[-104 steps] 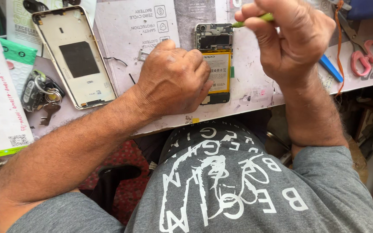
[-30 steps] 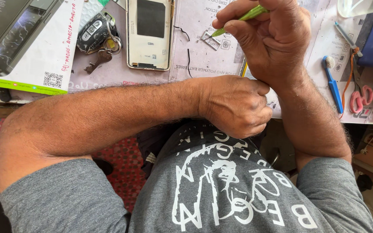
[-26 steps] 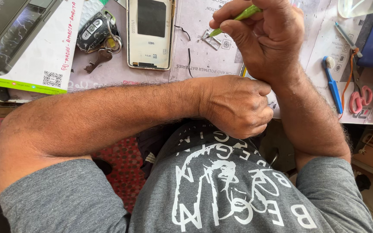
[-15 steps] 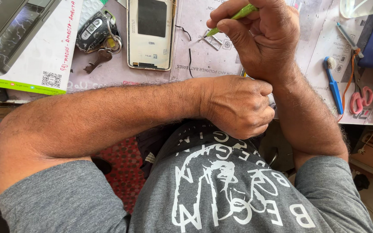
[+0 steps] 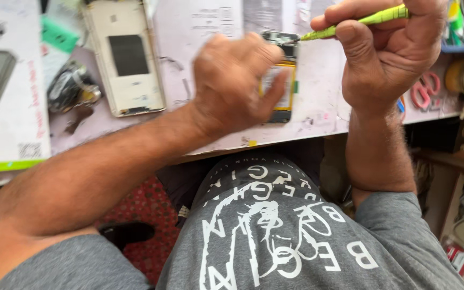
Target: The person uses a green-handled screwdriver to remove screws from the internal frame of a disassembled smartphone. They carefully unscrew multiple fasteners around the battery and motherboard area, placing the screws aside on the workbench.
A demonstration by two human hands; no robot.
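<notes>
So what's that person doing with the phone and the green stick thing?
A person is working on an opened phone with a yellow battery showing, which lies on the paper-covered white table. The left hand holds the phone steady, while the right hand grips a thin green screwdriver with its tip at the phone's top end. A detached pale gold phone back cover lies to the left, and pink-handled scissors lie to the right.

Pale cluttered workbench (image 5: pixel 318 115), red patterned floor (image 5: pixel 146 207), daylight
</notes>
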